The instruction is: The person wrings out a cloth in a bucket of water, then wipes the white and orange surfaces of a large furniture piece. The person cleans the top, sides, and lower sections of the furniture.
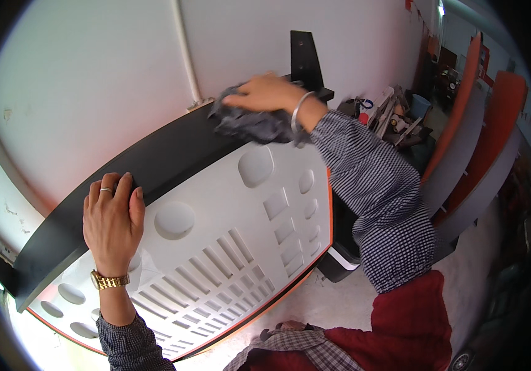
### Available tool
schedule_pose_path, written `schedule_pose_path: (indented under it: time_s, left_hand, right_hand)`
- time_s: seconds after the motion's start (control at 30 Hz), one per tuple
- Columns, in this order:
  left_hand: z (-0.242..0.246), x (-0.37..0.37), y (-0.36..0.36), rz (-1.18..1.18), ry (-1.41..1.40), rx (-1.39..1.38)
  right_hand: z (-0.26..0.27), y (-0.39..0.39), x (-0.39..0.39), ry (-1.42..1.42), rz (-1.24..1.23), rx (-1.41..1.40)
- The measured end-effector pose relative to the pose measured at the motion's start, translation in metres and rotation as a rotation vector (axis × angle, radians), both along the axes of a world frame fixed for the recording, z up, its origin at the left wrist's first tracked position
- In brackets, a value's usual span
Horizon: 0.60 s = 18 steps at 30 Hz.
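My right hand [265, 95], blurred and wearing a bangle, presses a crumpled dark grey cloth [256, 125] against the black raised panel [168, 143] along the back of a display stand. Lower on the same panel rests my left hand [114, 218], with a ring and a gold watch; its fingers bend slightly over the surface and hold nothing. In front of the panel lies a white tray top [228, 195] with orange edging. Round recesses, square recesses and rows of narrow slots are moulded into it. The cloth hides part of the panel's right end.
A black upright bracket [306, 60] rises at the panel's right end. Behind stands a pale wall [107, 69] with a white conduit [184, 51]. To the right are tall orange-and-grey curved panels [488, 153], a pile of scrap parts [393, 116] and a blue bucket [419, 105].
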<state>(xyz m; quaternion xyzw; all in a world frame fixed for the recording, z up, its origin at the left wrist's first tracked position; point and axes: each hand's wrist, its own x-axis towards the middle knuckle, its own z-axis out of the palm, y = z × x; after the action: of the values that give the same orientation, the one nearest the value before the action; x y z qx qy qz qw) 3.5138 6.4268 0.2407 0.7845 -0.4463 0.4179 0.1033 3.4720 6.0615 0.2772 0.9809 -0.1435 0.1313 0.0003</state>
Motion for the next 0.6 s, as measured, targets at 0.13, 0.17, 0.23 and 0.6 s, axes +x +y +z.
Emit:
schedule_pose_path:
  time_s: [0.13, 0.17, 0.23, 0.6]
  left_hand:
    - [0.002, 0.001, 0.005, -0.001, -0.016, 0.008]
    - [0.003, 0.001, 0.007, -0.002, -0.03, 0.009]
    - [0.002, 0.003, 0.006, -0.011, -0.055, -0.003]
    - [-0.004, 0.004, 0.027, -0.154, -0.026, -0.098]
  right_hand:
    - [0.008, 0.113, 0.003, -0.071, 0.196, -0.021]
    - [0.005, 0.136, 0.004, -0.159, 0.306, -0.034]
    - [-0.005, 0.163, 0.019, -0.357, 0.497, -0.061]
    - [0.001, -0.002, -0.038, -0.174, -0.278, -0.101]
